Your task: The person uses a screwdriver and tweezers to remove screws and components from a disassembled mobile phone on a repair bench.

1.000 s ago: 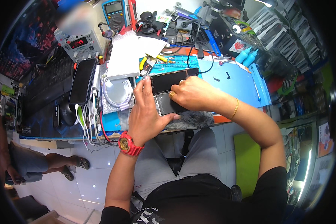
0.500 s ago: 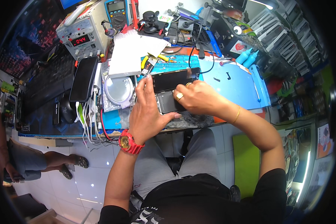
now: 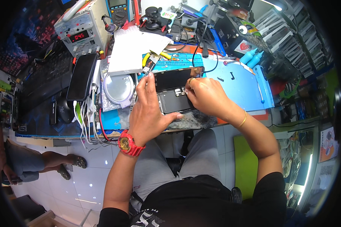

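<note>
An opened phone lies at the bench's near edge, its dark screen panel [image 3: 171, 80] raised along the far side and its body with a black battery [image 3: 173, 103] nearer me. My left hand [image 3: 147, 109] grips the phone's left end, fingers at the screen panel's corner and thumb along the body's near edge. Over the right part of the body, my right hand [image 3: 208, 96] is closed with fingertips pinched downward. What they hold, if anything, is hidden under the hand. Small silvery parts [image 3: 180, 92] show inside the phone beside those fingertips.
A blue mat [image 3: 242, 87] to the right carries small dark parts and a screwdriver [image 3: 260, 94]. Left are a round clear-topped case [image 3: 118, 89], another phone [image 3: 82, 77] and white cables [image 3: 88, 121]. Behind stand a power supply [image 3: 77, 36] and teal bottles [image 3: 255, 58]. A person's legs [image 3: 53, 160] show left.
My right hand has shifted slightly right and its fingers have turned, uncovering silvery parts inside the phone. The left hand keeps its hold. The whole view has moved slightly.
</note>
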{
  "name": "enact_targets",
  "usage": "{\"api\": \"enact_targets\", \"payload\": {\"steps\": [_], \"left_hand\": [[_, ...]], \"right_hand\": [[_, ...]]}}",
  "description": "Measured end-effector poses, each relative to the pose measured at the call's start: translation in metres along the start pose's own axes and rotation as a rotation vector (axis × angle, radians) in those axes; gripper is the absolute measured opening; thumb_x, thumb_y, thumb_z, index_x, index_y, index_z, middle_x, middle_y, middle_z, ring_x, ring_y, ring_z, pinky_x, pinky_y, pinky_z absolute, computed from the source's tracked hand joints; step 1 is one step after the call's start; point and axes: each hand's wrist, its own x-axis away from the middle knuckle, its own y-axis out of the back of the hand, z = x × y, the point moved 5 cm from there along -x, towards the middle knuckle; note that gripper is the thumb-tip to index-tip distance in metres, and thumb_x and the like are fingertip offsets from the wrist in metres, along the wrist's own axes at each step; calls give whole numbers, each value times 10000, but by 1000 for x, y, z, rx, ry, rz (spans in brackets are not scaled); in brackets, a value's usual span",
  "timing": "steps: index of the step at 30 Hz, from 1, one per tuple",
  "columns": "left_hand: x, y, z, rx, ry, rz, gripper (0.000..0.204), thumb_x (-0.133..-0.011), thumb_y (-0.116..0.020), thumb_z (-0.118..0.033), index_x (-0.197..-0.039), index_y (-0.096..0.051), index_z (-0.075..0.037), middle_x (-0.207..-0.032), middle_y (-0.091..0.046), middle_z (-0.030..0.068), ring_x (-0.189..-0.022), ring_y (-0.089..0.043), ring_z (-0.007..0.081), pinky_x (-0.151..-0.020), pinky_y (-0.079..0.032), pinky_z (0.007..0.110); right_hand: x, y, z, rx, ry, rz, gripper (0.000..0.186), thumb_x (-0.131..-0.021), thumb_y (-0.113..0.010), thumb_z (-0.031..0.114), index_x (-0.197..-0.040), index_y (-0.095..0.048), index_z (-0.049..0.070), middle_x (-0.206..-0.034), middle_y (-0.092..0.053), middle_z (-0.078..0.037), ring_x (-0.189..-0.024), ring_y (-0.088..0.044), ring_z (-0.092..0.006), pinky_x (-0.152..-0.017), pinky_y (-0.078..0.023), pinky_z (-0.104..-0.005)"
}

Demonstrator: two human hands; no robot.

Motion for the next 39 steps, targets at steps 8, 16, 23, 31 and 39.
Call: {"api": "enact_targets", "payload": {"steps": [8, 16, 23, 31, 39], "left_hand": [[0, 1, 1, 26, 28, 19, 1422, -670, -1009, -452, -1673, -153, 82, -1593, -317, 322, -1373, -557, 505, -995, -606, 504], [1, 0, 3, 45, 19, 13, 1448, -659, -1018, -459, -1682, -141, 71, -1590, -315, 308, -1392, -535, 499, -1085, -552, 499], [1, 0, 3, 94, 15, 20, 1445, -664, -1016, -459, -1680, -140, 76, -1593, -313, 306, -1413, -509, 506, -1112, -531, 507], [1, 2, 2, 29, -20, -17, 1374, -677, -1014, -385, -1659, -179, 91, -1571, -341, 300, -1266, -636, 484, -955, -607, 496], [1, 2, 2, 18, -32, -34, 1382, -679, -1015, -370, -1666, -156, 76, -1576, -337, 301, -1226, -656, 481, -929, -616, 498]], "right_hand": [[-9, 0, 9, -68, -151, 58, 181, -879, -671, 122, -845, -769, -26, -801, -734, -276, -796, -739, -466, -745, -593, -547], [-21, -2, 12, 1, -175, 87, 173, -820, -681, 105, -789, -757, -46, -791, -721, -304, -815, -741, -487, -751, -604, -559], [-29, 0, 23, 157, -187, 159, 149, -796, -713, 94, -819, -774, -39, -852, -757, -274, -848, -766, -459, -758, -622, -527], [-33, -11, 58, 439, -95, 188, 95, -796, -758, 98, -842, -815, 37, -844, -795, -194, -840, -816, -337, -722, -661, -424], [-35, -12, 63, 435, -44, 195, 109, -795, -765, 98, -861, -814, 27, -846, -794, -198, -833, -816, -342, -721, -666, -418]]}}
